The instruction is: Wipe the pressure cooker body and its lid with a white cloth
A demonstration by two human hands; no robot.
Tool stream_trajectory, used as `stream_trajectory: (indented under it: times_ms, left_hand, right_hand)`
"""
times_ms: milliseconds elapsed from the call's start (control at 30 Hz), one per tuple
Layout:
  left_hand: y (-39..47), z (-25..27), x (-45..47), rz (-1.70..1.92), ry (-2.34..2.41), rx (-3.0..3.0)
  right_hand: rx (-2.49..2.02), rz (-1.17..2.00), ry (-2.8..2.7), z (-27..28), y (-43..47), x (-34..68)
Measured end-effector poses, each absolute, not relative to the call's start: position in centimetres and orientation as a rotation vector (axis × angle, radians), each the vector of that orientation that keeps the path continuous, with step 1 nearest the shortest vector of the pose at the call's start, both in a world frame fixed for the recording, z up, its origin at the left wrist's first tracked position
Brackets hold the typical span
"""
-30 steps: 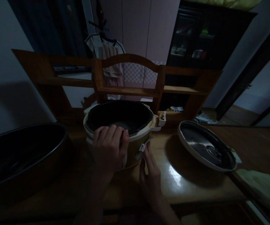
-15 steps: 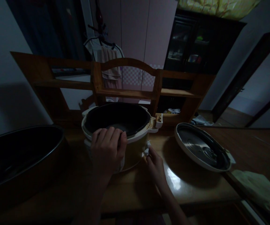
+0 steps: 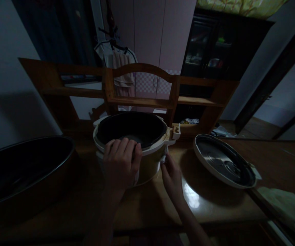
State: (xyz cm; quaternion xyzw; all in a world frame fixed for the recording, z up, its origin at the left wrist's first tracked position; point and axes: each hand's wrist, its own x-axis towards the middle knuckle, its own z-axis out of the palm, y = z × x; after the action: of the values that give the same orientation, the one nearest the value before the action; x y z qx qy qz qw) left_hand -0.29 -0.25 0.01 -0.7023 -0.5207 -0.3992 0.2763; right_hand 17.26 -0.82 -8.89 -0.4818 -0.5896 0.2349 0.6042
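A rice cooker (image 3: 149, 165) with a white rim and a dark, open inside stands on the wooden desk. My left hand (image 3: 120, 159) is wrapped over its near rim, fingers bent inward. Low on the right side of the cooker, my right hand (image 3: 171, 174) pinches a small white cloth (image 3: 164, 155) against the outer wall, below the hinge bracket. Most of the cloth is hidden by the fingers and the cooker. To the right lies the cooker's round lid (image 3: 220, 159), its metal inner side facing up.
A large dark pot (image 3: 69, 153) stands at the left. Behind the cooker rises a wooden shelf rack (image 3: 139, 101) on the desk. Pale green fabric (image 3: 285, 208) lies at the lower right. The desk's front edge (image 3: 147, 230) runs close to me.
My right hand has moved the white cloth slightly up and back along the cooker's side. The left hand keeps its place on the rim. The whole view has shifted a little.
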Motion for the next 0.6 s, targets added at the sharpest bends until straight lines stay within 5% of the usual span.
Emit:
stream_trajectory:
  times_ms: [400,600]
  left_hand:
    - [-0.1,-0.1,-0.3,-1.090,-1.383,-1.885]
    - [-0.2,-0.1,-0.4,-1.065,-1.399,-1.887]
  right_hand:
    - [-1.122,0.797,-1.388,-11.2,-2.3,17.7]
    - [-1.213,0.638,-1.357,-11.0,-4.9,15.6]
